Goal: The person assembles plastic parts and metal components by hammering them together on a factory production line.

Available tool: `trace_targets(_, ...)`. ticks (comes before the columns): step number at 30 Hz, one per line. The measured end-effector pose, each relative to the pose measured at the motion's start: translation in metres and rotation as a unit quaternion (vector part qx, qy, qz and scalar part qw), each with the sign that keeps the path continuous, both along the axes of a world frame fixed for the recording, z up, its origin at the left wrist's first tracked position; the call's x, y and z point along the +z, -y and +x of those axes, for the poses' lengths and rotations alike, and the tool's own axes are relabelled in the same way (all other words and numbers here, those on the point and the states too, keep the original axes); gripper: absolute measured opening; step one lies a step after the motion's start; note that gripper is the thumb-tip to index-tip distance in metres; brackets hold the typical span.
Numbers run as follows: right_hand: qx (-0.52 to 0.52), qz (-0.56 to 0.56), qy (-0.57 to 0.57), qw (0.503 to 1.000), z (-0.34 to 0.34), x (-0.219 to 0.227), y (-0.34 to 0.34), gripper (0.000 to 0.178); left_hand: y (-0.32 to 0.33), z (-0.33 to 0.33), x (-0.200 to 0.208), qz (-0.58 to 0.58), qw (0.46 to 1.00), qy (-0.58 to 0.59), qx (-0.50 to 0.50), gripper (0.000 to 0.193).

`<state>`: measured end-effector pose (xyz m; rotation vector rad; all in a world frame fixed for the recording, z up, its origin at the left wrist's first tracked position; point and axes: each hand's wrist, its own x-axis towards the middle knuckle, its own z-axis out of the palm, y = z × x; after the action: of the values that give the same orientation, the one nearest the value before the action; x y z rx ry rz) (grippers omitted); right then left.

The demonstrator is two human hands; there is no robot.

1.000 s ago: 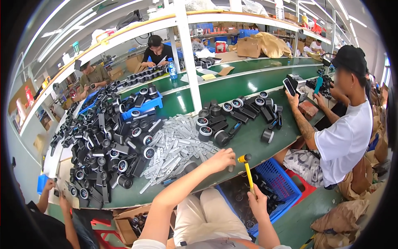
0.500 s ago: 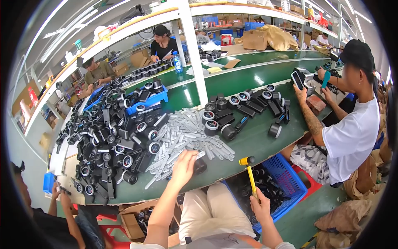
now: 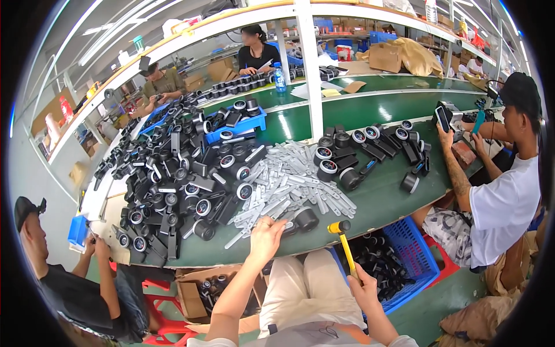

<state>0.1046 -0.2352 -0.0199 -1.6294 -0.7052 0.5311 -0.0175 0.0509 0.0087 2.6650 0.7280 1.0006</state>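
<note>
My right hand (image 3: 363, 287) grips the yellow handle of a mallet (image 3: 348, 250). Its black-and-yellow head is raised at the bench's front edge, to the right of a black round part (image 3: 305, 220) lying on the bench. Just left of that part is my left hand (image 3: 266, 238), its fingers pinched together on a small grey strip that points toward the part. Most of the strip is hidden by the fingers. Directly beyond this hand spreads a heap of flat grey strips (image 3: 283, 173).
Black parts with round dials pile up at left (image 3: 199, 179); more stand at right (image 3: 358, 144). A blue basket (image 3: 417, 251) of black parts sits below the bench (image 3: 381, 205), near a cardboard box (image 3: 193, 301). People work on both sides and across; a white post (image 3: 309, 69) rises behind.
The whole view has swung left, so the bench things appear farther right. Against the bench, the mallet has come left, closer to the black round part. My left fingers have drawn together.
</note>
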Motion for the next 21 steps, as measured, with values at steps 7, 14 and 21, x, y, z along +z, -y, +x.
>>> trace_targets(7,0.027,-0.010,0.042,0.999,-0.002,-0.002,-0.005,0.044,0.007,0.001,0.003,0.008,1.000,-0.009,-0.001,0.021)
trace_targets(14,0.070,-0.003,0.149,0.986,-0.007,0.015,-0.037,0.040,0.013,0.001,-0.001,-0.003,1.000,0.000,0.018,0.021)
trace_targets(21,0.103,-0.024,0.269,0.957,0.006,0.031,-0.065,0.045,0.000,0.004,-0.011,-0.220,0.974,0.043,0.031,0.021)
